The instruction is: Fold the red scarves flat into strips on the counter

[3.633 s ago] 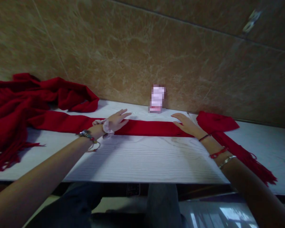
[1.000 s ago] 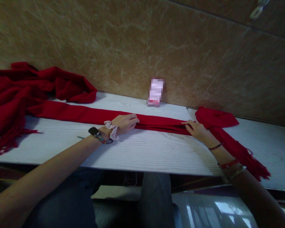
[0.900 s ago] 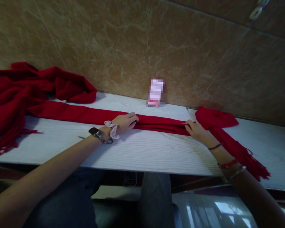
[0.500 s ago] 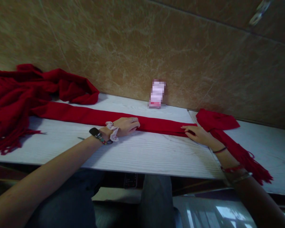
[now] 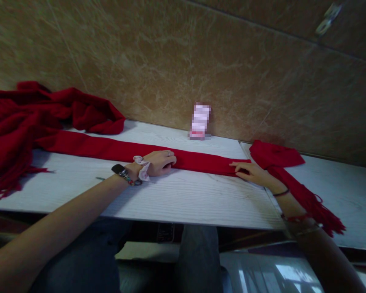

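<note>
A long red scarf (image 5: pixel 198 159) is folded into a narrow flat band across the white wood-grain tabletop (image 5: pixel 183 199). My left hand (image 5: pixel 160 162), with a scrunchie and a watch at its wrist, rests on the band's middle, fingers curled over its near edge. At the band's right end, my right hand (image 5: pixel 250 171) has its fingers on top and its thumb at the near edge, gripping the cloth. Leftward, the band runs into a loose heap of red fringed cloth (image 5: pixel 49 110). Whether the fringed red piece (image 5: pixel 277 154) beyond my right hand joins the band, I cannot tell.
A small pixelated pink-and-white item (image 5: pixel 199 121) leans on the brown marbled wall (image 5: pixel 140 61) behind the table. A seam crosses the tabletop near my right wrist. Below the front edge are my knees and a dark phone-like object (image 5: pixel 165 232).
The whole view has shifted slightly, so everything sits a little further left. Both hands keep their places on the red scarf, and the cloth looks the same.
</note>
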The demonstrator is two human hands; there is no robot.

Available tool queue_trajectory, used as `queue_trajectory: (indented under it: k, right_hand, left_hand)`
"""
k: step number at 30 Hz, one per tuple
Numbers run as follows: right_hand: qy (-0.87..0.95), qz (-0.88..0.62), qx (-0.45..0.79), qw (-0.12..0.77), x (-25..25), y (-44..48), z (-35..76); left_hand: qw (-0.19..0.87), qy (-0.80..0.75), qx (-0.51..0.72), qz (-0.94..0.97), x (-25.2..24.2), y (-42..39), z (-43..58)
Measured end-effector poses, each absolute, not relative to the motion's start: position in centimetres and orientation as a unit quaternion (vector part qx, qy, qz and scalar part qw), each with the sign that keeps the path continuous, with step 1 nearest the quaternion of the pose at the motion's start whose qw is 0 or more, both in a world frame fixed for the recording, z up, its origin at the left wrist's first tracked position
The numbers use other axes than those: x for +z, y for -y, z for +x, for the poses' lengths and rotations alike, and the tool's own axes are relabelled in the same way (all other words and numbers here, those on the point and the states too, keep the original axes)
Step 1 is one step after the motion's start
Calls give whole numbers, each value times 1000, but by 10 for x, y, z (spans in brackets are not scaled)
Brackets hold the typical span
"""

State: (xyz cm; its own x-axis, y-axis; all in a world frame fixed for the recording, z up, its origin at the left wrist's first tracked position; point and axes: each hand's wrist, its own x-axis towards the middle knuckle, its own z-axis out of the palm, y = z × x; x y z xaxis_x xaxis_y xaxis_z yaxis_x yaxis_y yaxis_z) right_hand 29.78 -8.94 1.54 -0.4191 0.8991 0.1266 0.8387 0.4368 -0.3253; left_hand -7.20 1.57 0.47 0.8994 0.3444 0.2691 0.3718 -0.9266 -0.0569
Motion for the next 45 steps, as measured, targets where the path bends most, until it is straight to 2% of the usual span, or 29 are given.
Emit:
queue_trajectory:
  k: [4, 8, 14, 16, 21, 28, 30, 34, 35, 40, 45]
  right_hand:
    - [845, -510, 100, 127, 17, 91, 295]
    - [846, -509, 87, 132, 18, 92, 294]
    - [808, -552, 51, 200, 23, 92, 312]
    - [784, -584, 27, 206, 21, 92, 324]
    - [780, -608, 83, 120, 13, 91, 348]
    - [775, -612, 152, 42, 18, 101, 365]
    - [775, -615, 135, 61, 19, 101, 358]
    - [769, -612, 3, 183, 8, 87, 315]
    - [773, -606, -19, 188, 4, 83, 302]
    - [797, -601, 9, 58, -15, 74, 272]
    - [770, -637, -16, 45, -21, 76, 296]
  left_hand:
    - [25, 173, -109, -979, 9, -16, -72]
    - [48, 182, -94, -978, 12, -11, -69]
    - [53, 229, -135, -963, 5, -5, -58]
    - [33, 226, -107, -968, -1, -5, -56]
    - [-8, 243, -8, -970, -7, -8, -59]
    - [-15, 262, 7, -965, -3, -6, -59]
    - [-14, 259, -5, -966, -5, -7, -58]
    - [-13, 253, -22, -967, -8, -7, -58]
    - [-14, 252, -21, -967, -7, -7, -58]
    - [-28, 259, 1, -966, -3, -6, -57]
    - [-24, 340, 0, -940, -2, -9, -63]
